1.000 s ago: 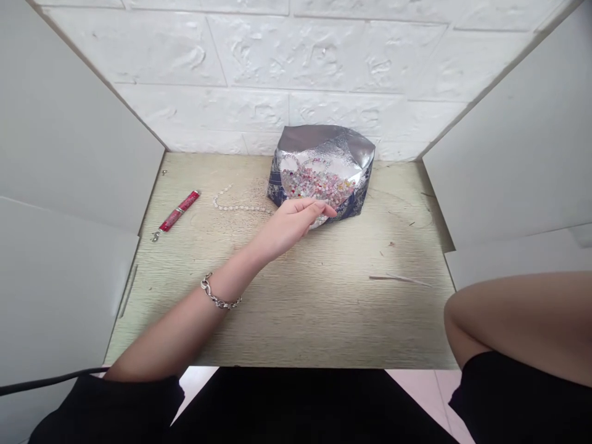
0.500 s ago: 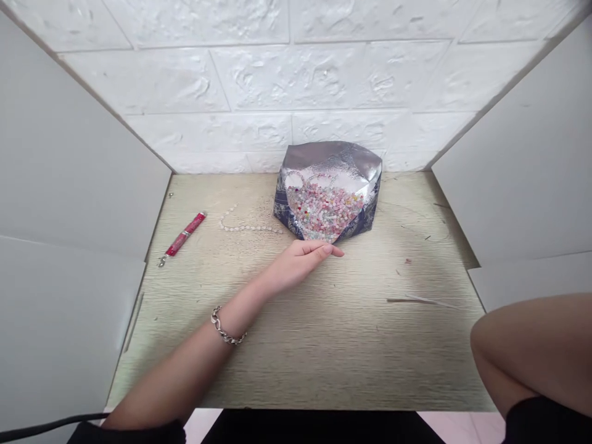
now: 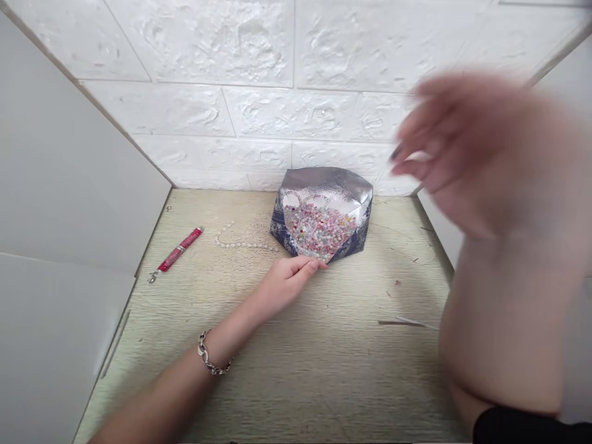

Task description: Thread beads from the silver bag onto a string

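Note:
A silver-lined bag with a dark blue patterned outside stands against the wall, its mouth facing me. Inside lies a heap of small pink, white and pale beads. My left hand is closed on the front lip of the bag, thumb on top. Raised high at the right, well away from the bag, my right hand is smeared by motion. A dark spot shows near its fingertips, and I cannot make out what it is. Left of the bag, a curved strand of whitish beads lies on the table.
A red tube-like item with a metal clasp lies at the left of the wooden table. Thin strips lie at the right, among small scraps. White panels close both sides, and a white brick-pattern wall stands behind.
My right hand has come into view, raised at the right, where only the arm showed before. My left hand stays at the bag's lip, its fingers now closed on it. The view has shifted slightly.

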{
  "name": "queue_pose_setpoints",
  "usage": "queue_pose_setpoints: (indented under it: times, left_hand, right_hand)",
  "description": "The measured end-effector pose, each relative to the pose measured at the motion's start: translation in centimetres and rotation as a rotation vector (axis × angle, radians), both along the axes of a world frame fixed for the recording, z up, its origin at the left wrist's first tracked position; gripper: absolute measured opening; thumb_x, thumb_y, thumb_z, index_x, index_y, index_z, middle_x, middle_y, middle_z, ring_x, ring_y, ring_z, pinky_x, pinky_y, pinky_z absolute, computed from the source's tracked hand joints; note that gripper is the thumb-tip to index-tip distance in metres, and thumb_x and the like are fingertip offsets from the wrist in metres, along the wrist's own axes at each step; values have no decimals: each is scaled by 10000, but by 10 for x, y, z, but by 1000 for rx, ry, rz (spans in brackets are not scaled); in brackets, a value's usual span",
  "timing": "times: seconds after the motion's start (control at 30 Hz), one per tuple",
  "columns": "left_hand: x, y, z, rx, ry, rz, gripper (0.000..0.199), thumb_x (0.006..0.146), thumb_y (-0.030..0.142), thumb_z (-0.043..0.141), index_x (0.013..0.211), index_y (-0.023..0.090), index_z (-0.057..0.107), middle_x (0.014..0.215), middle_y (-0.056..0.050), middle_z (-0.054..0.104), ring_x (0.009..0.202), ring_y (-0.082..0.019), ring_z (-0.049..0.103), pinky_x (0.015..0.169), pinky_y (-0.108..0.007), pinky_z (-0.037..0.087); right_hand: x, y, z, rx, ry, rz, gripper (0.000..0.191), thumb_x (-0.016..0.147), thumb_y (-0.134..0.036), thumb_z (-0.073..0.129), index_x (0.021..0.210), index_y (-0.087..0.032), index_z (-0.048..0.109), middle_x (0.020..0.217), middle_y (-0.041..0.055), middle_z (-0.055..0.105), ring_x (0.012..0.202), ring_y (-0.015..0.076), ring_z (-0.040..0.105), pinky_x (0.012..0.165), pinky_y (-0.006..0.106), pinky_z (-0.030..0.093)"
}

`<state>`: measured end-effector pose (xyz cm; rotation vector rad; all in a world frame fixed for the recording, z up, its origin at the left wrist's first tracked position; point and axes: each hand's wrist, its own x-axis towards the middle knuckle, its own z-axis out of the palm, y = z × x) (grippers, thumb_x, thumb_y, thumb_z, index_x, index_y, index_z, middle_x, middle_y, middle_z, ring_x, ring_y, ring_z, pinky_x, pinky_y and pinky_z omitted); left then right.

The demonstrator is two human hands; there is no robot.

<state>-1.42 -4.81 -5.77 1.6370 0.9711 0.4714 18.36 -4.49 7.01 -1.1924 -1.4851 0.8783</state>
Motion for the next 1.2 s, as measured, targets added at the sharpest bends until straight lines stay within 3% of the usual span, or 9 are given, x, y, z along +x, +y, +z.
queue_pose_setpoints:
  times: [0.13, 0.23, 0.43, 0.57, 0.67, 0.77, 0.87, 1.03, 1.2]
  left_hand:
    - [0, 0, -4, 113, 87, -49, 371, 853, 397, 366, 934, 153, 635, 967, -31, 659, 920, -183, 577, 820, -295, 421]
    - [0, 1, -9, 128, 114, -67, 392, 856, 403, 350, 914, 146, 640, 950, -36, 664, 905, -197, 586, 795, -304, 434]
    - [1, 3, -15, 76, -6, -56, 365, 848, 399, 377, 924, 148, 630, 950, -36, 658, 897, -177, 581, 788, -286, 429]
    - [2, 7, -18, -12, -108, 22, 351, 807, 422, 441, 836, 124, 625, 848, -39, 657, 834, -168, 580, 733, -275, 438]
    - [1, 12, -17, 11, -139, 102, 322, 807, 392, 446, 781, 122, 620, 788, -29, 655, 766, -142, 585, 694, -253, 443]
    - [-3, 15, -17, 164, -64, 162, 306, 827, 356, 423, 777, 132, 626, 766, -24, 662, 732, -131, 591, 657, -235, 446]
    - [-6, 14, -22, 420, 84, 78, 292, 835, 335, 420, 816, 152, 646, 751, -22, 679, 667, -128, 604, 623, -232, 447]
    - [-5, 10, -35, 779, 327, -155, 288, 850, 284, 388, 948, 186, 640, 774, -52, 693, 607, -160, 630, 553, -255, 451]
    - [-3, 12, -36, 825, 369, -244, 287, 868, 268, 363, 888, 165, 630, 707, -43, 677, 601, -145, 621, 536, -235, 447]
  right_hand:
    - [-22, 17, -38, -263, -578, 546, 236, 729, -335, 558, 871, -175, 658, 811, 14, 648, 742, 135, 570, 651, 256, 425]
    - [-36, 22, -60, -349, -752, 678, 181, 716, -236, 501, 739, -153, 661, 675, 3, 638, 645, 108, 558, 581, 220, 397]
    - [-37, 21, -62, -344, -878, 650, 180, 690, -151, 434, 640, -149, 607, 623, -8, 602, 560, 75, 486, 508, 197, 317]
    - [-33, 24, -64, -310, -909, 649, 168, 721, -166, 417, 642, -150, 565, 644, -12, 576, 575, 73, 463, 514, 191, 299]
    - [-30, 32, -73, -275, -880, 607, 174, 765, -210, 412, 709, -161, 569, 667, -15, 571, 594, 79, 460, 528, 191, 303]
    - [-29, 44, -87, -158, -910, 367, 229, 804, -188, 363, 793, -163, 590, 758, 9, 598, 681, 100, 492, 603, 205, 331]
    - [-32, 54, -103, -42, -1028, 193, 333, 785, -87, 330, 968, -166, 597, 954, 60, 588, 857, 144, 511, 724, 236, 343]
    - [-42, 57, -115, -161, -1262, 236, 484, 738, -57, 339, 1111, -270, 561, 1019, 95, 525, 882, 215, 518, 709, 304, 357]
    - [-41, 57, -112, -194, -1292, 251, 418, 723, -54, 368, 989, -239, 632, 1001, 96, 531, 926, 228, 500, 761, 331, 344]
